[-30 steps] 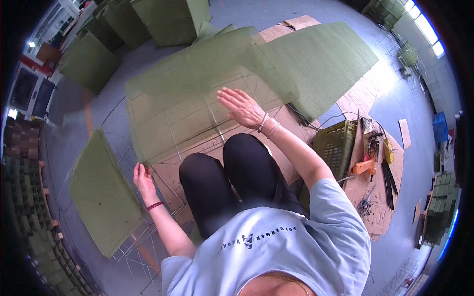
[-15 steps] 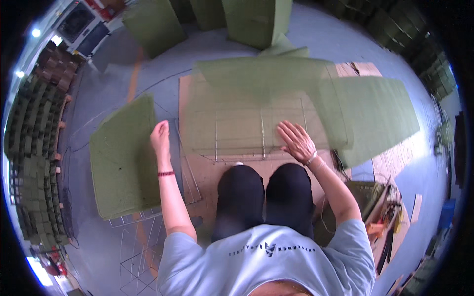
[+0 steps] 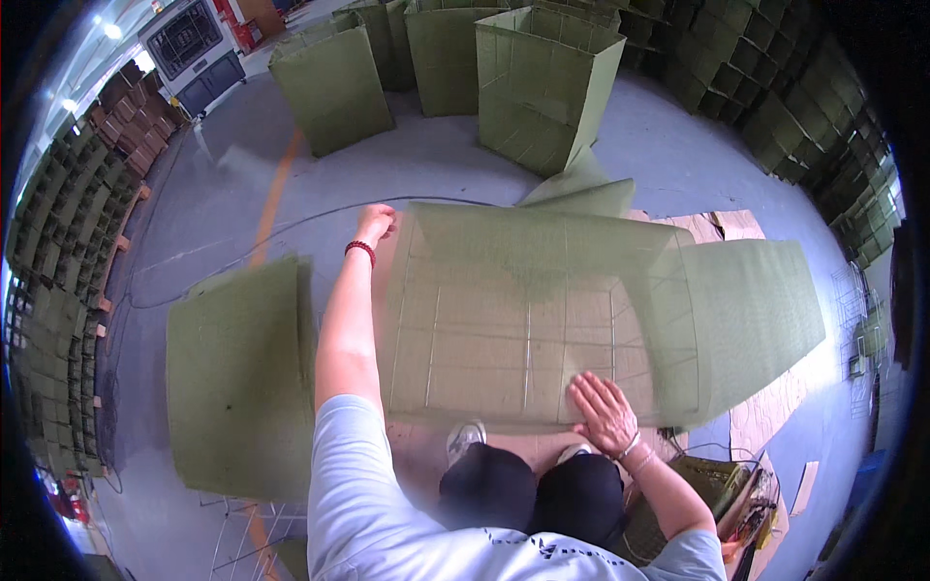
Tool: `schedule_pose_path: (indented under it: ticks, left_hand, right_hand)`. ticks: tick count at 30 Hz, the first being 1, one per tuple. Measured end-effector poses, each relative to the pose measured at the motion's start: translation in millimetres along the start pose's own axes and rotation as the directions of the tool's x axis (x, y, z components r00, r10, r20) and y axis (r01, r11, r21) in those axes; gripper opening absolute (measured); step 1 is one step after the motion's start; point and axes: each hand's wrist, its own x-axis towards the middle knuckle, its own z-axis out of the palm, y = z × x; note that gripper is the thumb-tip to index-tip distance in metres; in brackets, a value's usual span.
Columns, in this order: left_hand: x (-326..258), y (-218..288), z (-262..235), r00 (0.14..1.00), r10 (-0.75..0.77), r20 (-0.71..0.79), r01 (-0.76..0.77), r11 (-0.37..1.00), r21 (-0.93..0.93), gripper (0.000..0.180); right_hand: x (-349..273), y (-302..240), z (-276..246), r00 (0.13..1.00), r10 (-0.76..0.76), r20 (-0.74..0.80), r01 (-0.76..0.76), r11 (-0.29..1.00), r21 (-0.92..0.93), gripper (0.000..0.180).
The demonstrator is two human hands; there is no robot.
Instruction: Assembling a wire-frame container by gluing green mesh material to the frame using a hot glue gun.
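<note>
Right hand (image 3: pixel 604 416), the green mesh sheet (image 3: pixel 542 281) beneath and beyond it

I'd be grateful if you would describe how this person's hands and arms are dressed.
Both hands are ungloved. The left hand has a dark red beaded bracelet at its wrist; the right hand has thin, pale wristwear. The light blue sleeves are short, leaving the forearms uncovered.

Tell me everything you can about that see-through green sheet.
The green sheet is a thin, roughly rectangular, mesh-like piece, spread nearly flat. Crossing wires and brown cardboard show through it; its right side overlaps a second green panel. The left hand seems to pinch its far left corner; the right hand lies open at its near edge.
</note>
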Motion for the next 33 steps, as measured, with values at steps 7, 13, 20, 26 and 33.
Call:
schedule_pose_path:
  ticks: [7,13,20,26,33]
  left_hand:
    - [22,-6,48,0.892,0.027,0.451,0.166,0.909,-0.382,0.031]
    - [31,-38,63,0.92,0.018,0.392,0.24,0.764,-0.599,0.041]
    - [65,-74,7,0.939,0.344,-0.013,-0.344,0.938,0.034,0.028]
    - [12,5,36,0.837,0.404,-0.368,-0.513,0.813,-0.276,0.021]
    - [11,-85,-3,0.96,0.227,0.162,-0.015,0.623,-0.782,0.034]
  right_hand:
    - [1,8,-5,0.997,0.021,0.074,-0.018,0.999,-0.04,0.067]
    - [9,11,-4,0.999,-0.025,0.03,0.027,0.999,-0.047,0.067]
    - [19,0,-1,0.995,-0.097,-0.017,0.097,0.995,-0.007,0.066]
    - [6,6,-5,0.999,0.0,0.053,0.001,1.0,-0.026,0.066]
    - [12,-4,-4,0.997,-0.081,-0.013,0.081,0.997,-0.009,0.068]
